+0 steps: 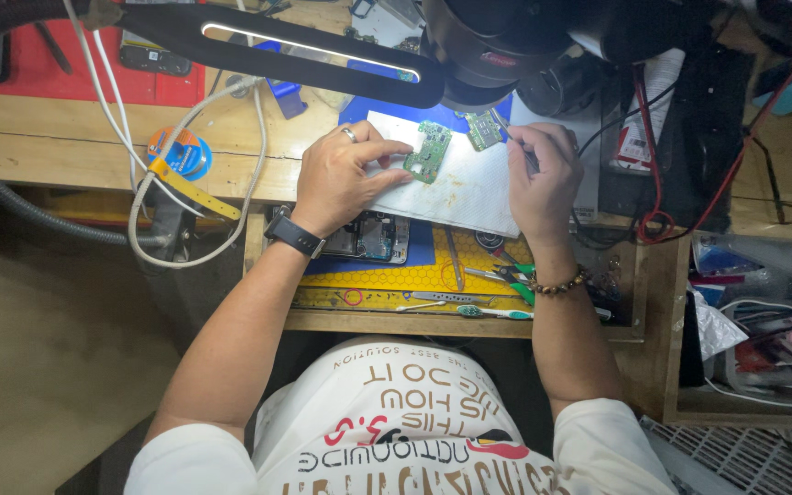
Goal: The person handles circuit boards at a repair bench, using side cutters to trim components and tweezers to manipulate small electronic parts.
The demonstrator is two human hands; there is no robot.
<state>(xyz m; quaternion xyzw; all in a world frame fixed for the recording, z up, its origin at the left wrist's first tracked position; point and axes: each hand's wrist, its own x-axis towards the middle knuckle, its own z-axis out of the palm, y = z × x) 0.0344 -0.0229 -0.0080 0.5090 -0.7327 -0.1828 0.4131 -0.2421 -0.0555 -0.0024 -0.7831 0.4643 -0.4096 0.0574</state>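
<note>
My left hand (341, 174) rests on a white work pad (469, 188), its fingertips pressing down a green circuit board (429, 151). A ring is on one finger and a black watch on the wrist. My right hand (543, 174) is closed around thin metal tweezers (515, 142), whose tip points at a second, smaller green circuit board (482, 129) just beyond. A bead bracelet circles my right wrist.
An opened phone (373, 236) lies below the pad on a yellow mat (433, 275) with tweezers, cutters and a toothbrush. A black lamp bar (313, 50) and a microscope head (488, 41) hang above. White cables and a tape roll (179, 151) sit left; cluttered bins right.
</note>
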